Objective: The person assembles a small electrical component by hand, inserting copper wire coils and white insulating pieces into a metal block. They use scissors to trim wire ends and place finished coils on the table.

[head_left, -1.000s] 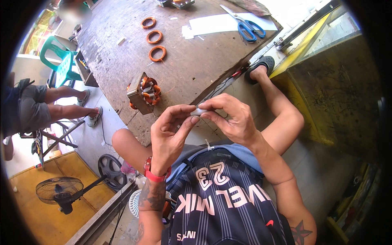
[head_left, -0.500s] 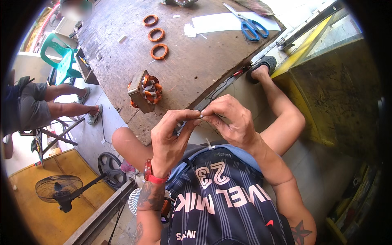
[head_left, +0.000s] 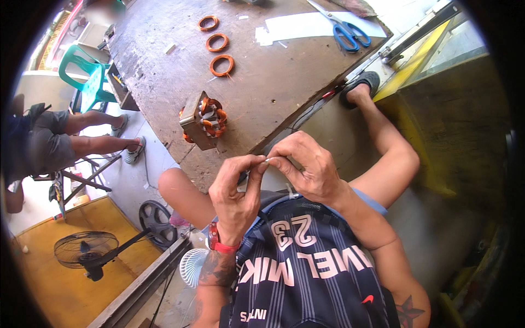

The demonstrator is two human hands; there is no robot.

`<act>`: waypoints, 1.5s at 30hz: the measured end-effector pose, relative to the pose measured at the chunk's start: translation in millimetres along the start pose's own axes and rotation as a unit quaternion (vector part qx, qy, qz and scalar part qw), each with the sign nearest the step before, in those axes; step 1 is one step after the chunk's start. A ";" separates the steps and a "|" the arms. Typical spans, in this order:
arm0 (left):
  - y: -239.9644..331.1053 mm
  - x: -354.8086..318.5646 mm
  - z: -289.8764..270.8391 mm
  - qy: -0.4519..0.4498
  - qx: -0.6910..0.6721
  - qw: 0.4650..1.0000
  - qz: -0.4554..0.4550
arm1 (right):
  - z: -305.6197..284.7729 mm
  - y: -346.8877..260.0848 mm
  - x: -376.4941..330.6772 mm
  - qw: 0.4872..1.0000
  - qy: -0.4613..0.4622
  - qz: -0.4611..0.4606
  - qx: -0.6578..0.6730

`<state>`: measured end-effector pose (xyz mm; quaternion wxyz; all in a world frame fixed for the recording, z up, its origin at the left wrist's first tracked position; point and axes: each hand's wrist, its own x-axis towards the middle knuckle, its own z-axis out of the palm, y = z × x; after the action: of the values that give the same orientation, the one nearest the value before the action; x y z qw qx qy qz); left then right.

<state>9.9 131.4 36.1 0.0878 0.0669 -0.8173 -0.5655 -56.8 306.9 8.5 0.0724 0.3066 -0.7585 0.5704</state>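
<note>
Both my hands meet above my lap, just off the table's near edge. Thumb and forefinger of my left hand (head_left: 234,186) are pinched together, touching the fingertips of my right hand (head_left: 307,168), which pinches too. Between them shows a tiny whitish piece (head_left: 267,160), too small to name. Beyond my left hand, a motor stator (head_left: 203,123) with copper windings and a metal frame stands on the wooden table (head_left: 262,71). Farther back, three copper wire coils lie in a row: a near one (head_left: 212,66), a middle one (head_left: 208,44) and a far one (head_left: 208,29).
Blue-handled scissors (head_left: 345,39) lie across a white paper sheet (head_left: 303,26) at the far right of the table. To the left are a green plastic chair (head_left: 94,87), a person in grey shorts (head_left: 50,136) and a black fan (head_left: 86,249). A yellow-edged panel (head_left: 454,126) stands right.
The whole view has shifted slightly, so the table and its things sit a little farther right. My hands stay pinched together at the fingertips, with only slight finger movement.
</note>
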 end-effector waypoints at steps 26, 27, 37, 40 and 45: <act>-67.8 43.6 -91.6 0.009 0.146 0.984 0.099 | 12.0 32.4 113.6 0.978 -0.189 0.085 -0.037; -66.8 41.6 -86.0 0.022 0.145 0.986 0.083 | 13.2 34.8 120.9 0.956 -0.253 0.146 -0.023; -63.7 59.5 -94.1 -0.009 0.180 0.983 0.039 | 25.9 55.5 203.7 0.828 -0.540 0.146 -0.033; -73.2 68.3 -99.5 -0.032 0.202 0.974 0.100 | 31.5 59.7 210.9 0.819 -0.567 0.089 -0.027; -88.0 79.4 -103.3 -0.060 0.226 0.956 0.178 | 32.1 68.8 189.2 0.873 -0.486 -0.021 -0.006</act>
<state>-44.0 -10.4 -5.2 0.1203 -0.0955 -0.9261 -0.3446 -238.4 216.3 28.1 -0.2917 0.5611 -0.6947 0.3429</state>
